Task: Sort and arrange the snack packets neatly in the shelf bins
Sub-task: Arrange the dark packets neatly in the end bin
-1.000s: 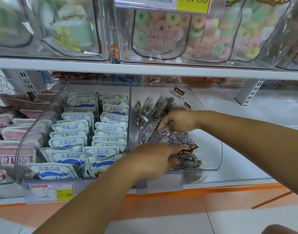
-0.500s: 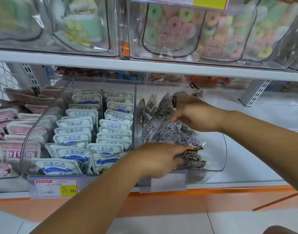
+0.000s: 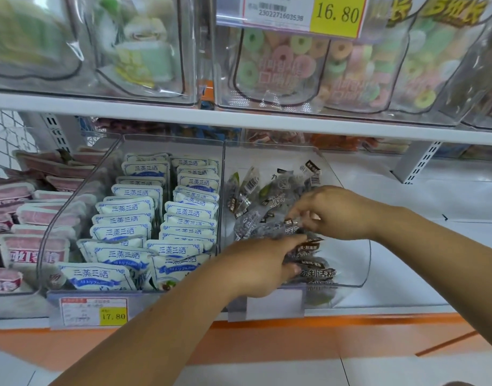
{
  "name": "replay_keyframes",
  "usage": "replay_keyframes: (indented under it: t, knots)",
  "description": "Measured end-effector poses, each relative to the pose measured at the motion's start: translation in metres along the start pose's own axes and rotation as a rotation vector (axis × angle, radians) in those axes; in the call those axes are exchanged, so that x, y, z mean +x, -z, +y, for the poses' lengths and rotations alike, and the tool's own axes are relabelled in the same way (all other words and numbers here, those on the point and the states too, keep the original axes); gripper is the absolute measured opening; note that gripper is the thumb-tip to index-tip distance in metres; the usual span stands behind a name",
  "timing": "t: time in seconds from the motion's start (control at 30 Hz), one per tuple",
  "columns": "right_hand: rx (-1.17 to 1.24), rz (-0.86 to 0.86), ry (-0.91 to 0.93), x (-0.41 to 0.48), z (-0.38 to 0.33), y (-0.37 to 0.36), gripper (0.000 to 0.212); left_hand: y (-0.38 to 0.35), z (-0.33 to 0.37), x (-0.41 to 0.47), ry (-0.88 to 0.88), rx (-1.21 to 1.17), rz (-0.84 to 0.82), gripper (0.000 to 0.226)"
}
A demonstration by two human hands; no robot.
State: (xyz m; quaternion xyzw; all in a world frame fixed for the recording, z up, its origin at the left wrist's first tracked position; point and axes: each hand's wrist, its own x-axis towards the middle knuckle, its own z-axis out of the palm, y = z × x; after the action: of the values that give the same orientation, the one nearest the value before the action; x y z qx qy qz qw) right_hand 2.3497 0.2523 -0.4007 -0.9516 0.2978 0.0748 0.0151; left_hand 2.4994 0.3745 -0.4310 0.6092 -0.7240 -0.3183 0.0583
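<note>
The right hand (image 3: pixel 338 211) has come back from the far end of the clear bin (image 3: pixel 354 254) toward its middle, and now pinches a dark packet (image 3: pixel 290 224) low over the pile. The left hand (image 3: pixel 263 264), gripping the near stack (image 3: pixel 311 256), has reached its fingertips farther in, almost touching the right hand's.

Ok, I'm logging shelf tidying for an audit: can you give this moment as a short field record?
Bin in work: clear bin, dark packets jumbled inside
Left hand: holds dark packets at the bin's front
Right hand: pinches a dark packet in the pile
Neighbouring bin: blue-and-white packets in two tidy rows
Price tag: 17.80, under that bin
</note>
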Motion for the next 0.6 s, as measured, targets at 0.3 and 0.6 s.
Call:
replay_keyframes:
  t: [0.3,0.6]
  knots:
    - [0.109,-0.009,-0.148,0.007,-0.004,0.015,0.038,0.000,0.003,-0.006,-0.012,0.012,0.067,0.058]
    - [0.259,0.059,-0.233,-0.005,-0.001,0.004,0.056,0.016,0.005,-0.019,-0.076,0.117,0.411,0.030]
